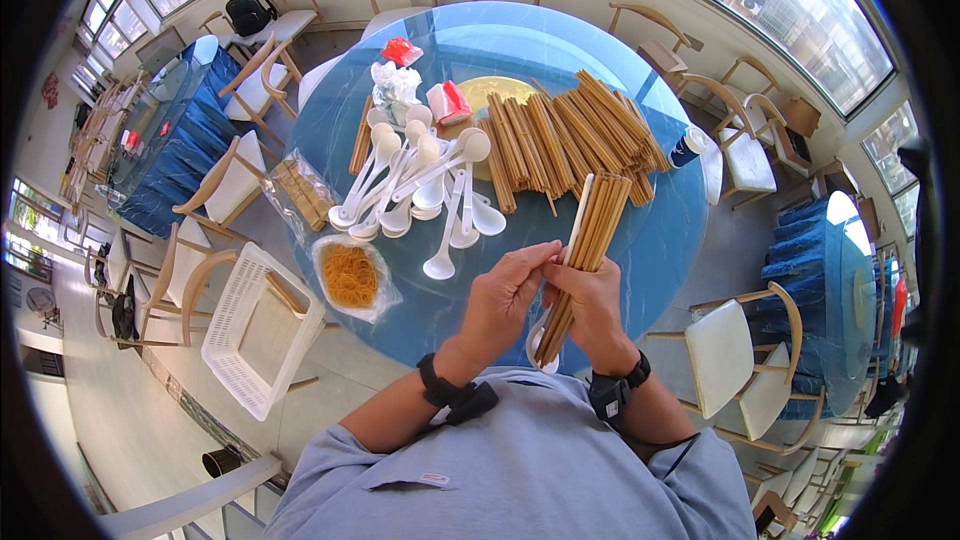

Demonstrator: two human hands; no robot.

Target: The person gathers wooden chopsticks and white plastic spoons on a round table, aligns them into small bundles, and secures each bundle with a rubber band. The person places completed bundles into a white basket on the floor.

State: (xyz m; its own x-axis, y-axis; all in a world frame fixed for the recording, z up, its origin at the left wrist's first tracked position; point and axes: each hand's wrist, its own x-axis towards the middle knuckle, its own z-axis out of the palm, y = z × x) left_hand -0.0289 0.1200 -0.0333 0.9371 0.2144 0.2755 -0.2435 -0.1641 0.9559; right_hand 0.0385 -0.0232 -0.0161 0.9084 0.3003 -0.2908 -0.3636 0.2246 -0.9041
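My right hand (594, 302) is wrapped round an upright bundle of wooden chopsticks (606, 218) and a white ladle, whose handle (579, 215) runs along the bundle's left side. The ladle's bowl shows below, partly behind the sticks. My left hand (508, 288) touches the bundle's left side, thumb and fingertips pinched together; what they hold, if anything, is too small to tell. Beyond my hands lies a big pile of loose chopsticks (570, 130). Left of it are several white ladles (440, 262) in a heap, with an open plastic bag of yellow rubber bands (348, 277) nearer me.
Everything stands on a round blue table (640, 270). A wrapped chopstick pack (303, 195), red-and-white packets (449, 103) and a paper cup (688, 146) lie around the piles. At left, a white plastic basket (262, 330) holds a few sticks. Wooden chairs (722, 355) surround the table.
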